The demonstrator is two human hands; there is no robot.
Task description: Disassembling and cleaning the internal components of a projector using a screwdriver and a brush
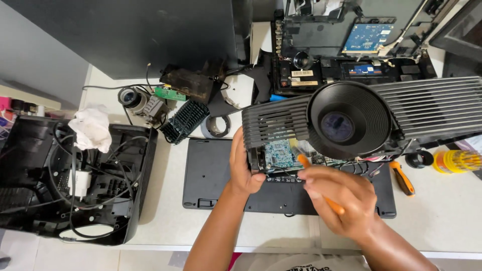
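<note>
My left hand (243, 168) grips the left end of a black projector (281, 123) that stands tilted on a flat black panel (211, 173). The projector's ribbed front and round lens (346, 123) face up at me. A blue-green circuit board (278, 153) shows under its lower edge. My right hand (341, 198) is closed around an orange-handled tool (304, 161), whose upper end points at the board. My thumb and fingers hide most of the tool.
An opened black housing (125, 200) with cables and a white crumpled tissue (93, 128) lies at the left. Loose parts, a small lens unit (133, 98) and a black grille (186, 120) sit behind. Another orange-handled tool (402, 178) and a yellow bit case (457, 161) lie at the right. A second opened device (351, 40) is at the back.
</note>
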